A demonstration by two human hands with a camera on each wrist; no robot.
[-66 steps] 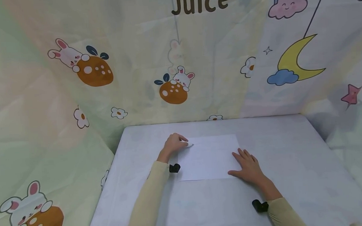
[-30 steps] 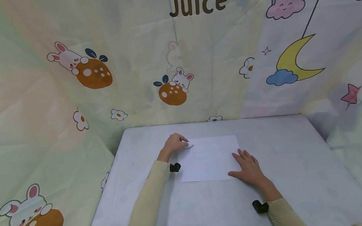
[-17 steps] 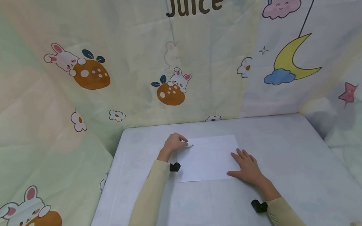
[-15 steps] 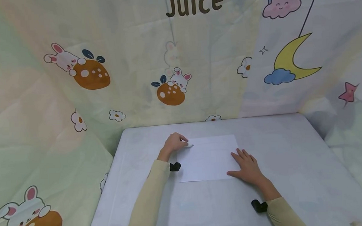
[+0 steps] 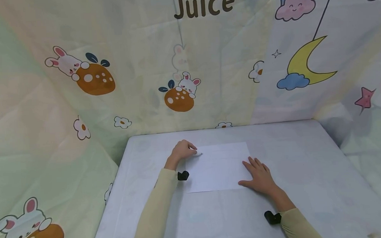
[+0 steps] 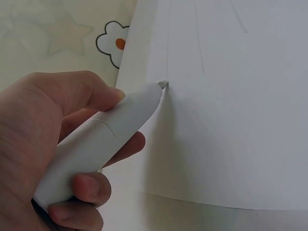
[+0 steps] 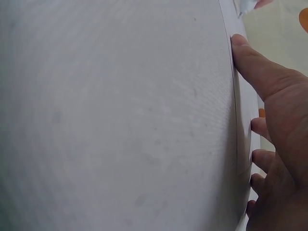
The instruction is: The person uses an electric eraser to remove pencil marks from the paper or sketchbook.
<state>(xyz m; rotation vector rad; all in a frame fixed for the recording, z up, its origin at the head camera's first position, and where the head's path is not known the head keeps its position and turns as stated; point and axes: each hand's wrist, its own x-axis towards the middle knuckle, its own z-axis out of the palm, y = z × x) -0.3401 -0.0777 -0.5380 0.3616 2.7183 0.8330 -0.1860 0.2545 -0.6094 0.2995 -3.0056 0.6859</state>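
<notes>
My left hand [image 5: 182,150] grips a thick white pen [image 6: 103,130], thumb and fingers curled round its barrel. In the left wrist view the grey tip stands right at a thin line near one edge of the white paper [image 5: 219,172]. Several faint thin lines [image 6: 199,41] run across the sheet. My right hand [image 5: 260,176] lies with fingers spread at the paper's right edge and holds nothing. In the right wrist view its thumb [image 7: 243,50] rests at the paper's near edge.
A pale cloth covers the table [image 5: 219,219], and the sheet lies near its middle. Behind and to the left hangs a printed curtain [image 5: 138,57] with bunnies and a moon. Black wrist mounts [image 5: 183,175] sit at both cuffs.
The head view has shifted slightly. Both hands keep their places on the paper, and the pen tip stays near the upper left of the sheet.
</notes>
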